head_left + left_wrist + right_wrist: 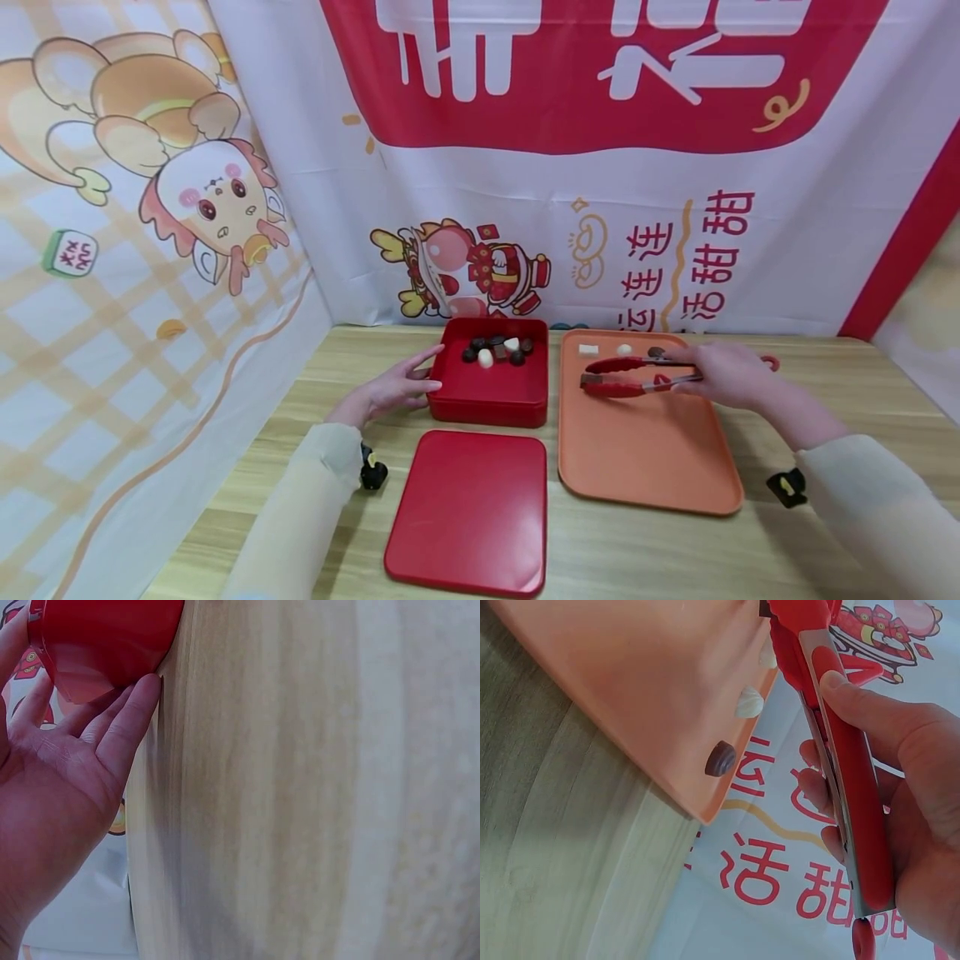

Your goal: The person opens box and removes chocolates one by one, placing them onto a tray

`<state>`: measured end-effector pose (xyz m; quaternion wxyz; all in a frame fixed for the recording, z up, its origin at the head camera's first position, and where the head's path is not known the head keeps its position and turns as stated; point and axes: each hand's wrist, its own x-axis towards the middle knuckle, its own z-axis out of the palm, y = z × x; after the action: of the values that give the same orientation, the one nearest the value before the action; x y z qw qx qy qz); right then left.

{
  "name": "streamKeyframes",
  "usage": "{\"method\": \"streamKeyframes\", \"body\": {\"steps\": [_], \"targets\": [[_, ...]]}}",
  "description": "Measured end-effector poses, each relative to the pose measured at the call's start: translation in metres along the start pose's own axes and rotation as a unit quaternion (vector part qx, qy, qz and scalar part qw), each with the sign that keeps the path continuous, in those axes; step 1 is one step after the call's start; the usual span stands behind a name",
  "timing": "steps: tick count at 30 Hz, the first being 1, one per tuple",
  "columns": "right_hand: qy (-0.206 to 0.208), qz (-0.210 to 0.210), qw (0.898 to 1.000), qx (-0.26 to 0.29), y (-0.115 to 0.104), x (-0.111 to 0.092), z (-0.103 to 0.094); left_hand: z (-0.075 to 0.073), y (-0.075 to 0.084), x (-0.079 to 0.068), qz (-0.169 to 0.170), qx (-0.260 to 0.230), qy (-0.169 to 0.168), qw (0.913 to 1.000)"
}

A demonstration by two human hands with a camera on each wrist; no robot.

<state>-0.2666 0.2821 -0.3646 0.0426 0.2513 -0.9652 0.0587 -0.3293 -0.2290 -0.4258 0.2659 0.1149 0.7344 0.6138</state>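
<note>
My right hand [727, 375] grips red-and-steel tongs [859, 802] by their handles, the thumb along one arm. The tongs lie low over the orange tray [645, 458], tips pointing left. At those tips is a square brown chocolate [591, 379]. Along the tray's far edge sit a white bar-shaped piece [588, 350], a white ridged chocolate [748, 703] and a dark round chocolate [721, 758]. My left hand [393, 387] rests its extended fingers against the left wall of the red box [112, 645]. Several dark and white chocolates [501, 351] lie inside, toward the back.
In front of the box lies a flat red lid [468, 512] on the wooden table [645, 558]. A printed cloth [465, 200] hangs right behind the box and tray. Another patterned cloth [150, 375] runs along the left side.
</note>
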Motion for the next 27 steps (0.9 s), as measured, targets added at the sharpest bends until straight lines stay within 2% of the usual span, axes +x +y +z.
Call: {"method": "streamKeyframes", "body": {"steps": [12,19,27], "targets": [[-0.004,0.039,0.999,0.037,0.001,-0.006,-0.015,-0.002,0.001,-0.001,-0.001,0.005,0.002,1.0000],[0.022,0.022,0.999,0.034,-0.006,0.003,-0.032,-0.002,0.002,0.002,-0.006,0.000,0.006,1.0000],[0.025,0.003,0.999,0.026,-0.032,0.025,-0.045,-0.001,0.000,0.000,-0.006,0.000,0.006,1.0000]]}}
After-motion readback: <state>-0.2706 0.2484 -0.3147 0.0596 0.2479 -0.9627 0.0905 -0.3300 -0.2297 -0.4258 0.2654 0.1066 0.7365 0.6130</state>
